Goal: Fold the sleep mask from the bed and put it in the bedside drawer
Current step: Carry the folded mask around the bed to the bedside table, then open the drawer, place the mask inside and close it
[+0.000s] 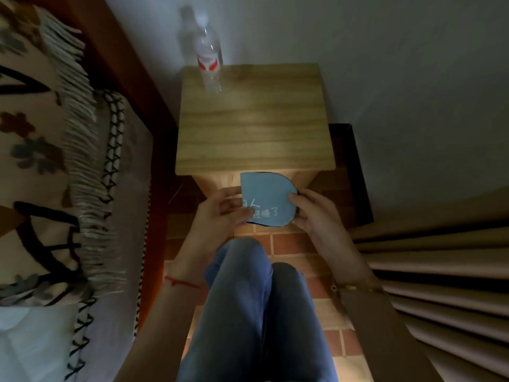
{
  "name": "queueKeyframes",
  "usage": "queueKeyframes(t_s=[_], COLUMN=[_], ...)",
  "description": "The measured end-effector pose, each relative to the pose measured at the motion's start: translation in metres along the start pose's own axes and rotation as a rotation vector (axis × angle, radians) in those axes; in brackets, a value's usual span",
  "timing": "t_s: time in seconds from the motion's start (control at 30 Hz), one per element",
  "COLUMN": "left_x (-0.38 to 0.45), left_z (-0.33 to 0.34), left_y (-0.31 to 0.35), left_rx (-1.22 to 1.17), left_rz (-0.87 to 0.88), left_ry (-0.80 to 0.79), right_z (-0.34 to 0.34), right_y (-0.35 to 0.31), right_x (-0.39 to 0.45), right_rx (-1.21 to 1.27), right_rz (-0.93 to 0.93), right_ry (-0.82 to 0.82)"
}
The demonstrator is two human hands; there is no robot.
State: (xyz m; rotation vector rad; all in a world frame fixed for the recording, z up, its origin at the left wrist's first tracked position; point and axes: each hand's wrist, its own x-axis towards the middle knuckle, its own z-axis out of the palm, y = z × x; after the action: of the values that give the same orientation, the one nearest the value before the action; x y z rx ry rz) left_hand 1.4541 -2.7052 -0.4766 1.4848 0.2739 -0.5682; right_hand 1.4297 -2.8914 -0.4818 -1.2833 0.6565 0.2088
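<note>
1. The bed [41, 161] runs along the left of the bedside cabinet, under a patterned throw with a grey fringe and a dark wooden frame edge.
2. The bedside cabinet [253, 119] stands between the bed and pleated curtains [440, 271]; its light wooden surface carries one thing only.
3. The person's knees [261, 299], in blue trousers, point toward the cabinet's front over a red tiled floor [292, 244].
4. A clear plastic water bottle [209, 59] with a red-and-white label stands upright at the cabinet's back left corner.
5. The sleep mask [265, 198], light blue with white lettering and a dark edge, is folded in half and held in the air just in front of the cabinet's front edge, above the knees.
6. The left hand [220, 213] pinches the mask's lower left edge, thumb on top.
7. The right hand [311, 210] grips the mask's rounded right side, thumb across the face.
</note>
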Motion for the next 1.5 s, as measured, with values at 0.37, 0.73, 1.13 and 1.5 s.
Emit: queueKeyframes(t_s=[0.37,0.73,1.13,1.5], left_x=[0.089,0.107,0.162,0.249], left_z=[-0.022,-0.036,-0.032,0.002], left_y=[-0.11,-0.156,-0.154,-0.16], left_rx=[0.123,0.174,0.024,-0.1], left_rz=[0.134,0.159,-0.059,-0.262], left_ry=[-0.03,-0.135,-0.149,-0.016], right_z=[-0.017,-0.024,-0.032,-0.048], right_y=[0.11,0.163,0.166,0.172], right_x=[0.09,0.108,0.124,0.141], right_rx=[0.021,0.034,0.102,0.097], right_rz=[-0.063,-0.121,-0.11,-0.1], right_ry=[-0.056,-0.106,-0.021,0.002])
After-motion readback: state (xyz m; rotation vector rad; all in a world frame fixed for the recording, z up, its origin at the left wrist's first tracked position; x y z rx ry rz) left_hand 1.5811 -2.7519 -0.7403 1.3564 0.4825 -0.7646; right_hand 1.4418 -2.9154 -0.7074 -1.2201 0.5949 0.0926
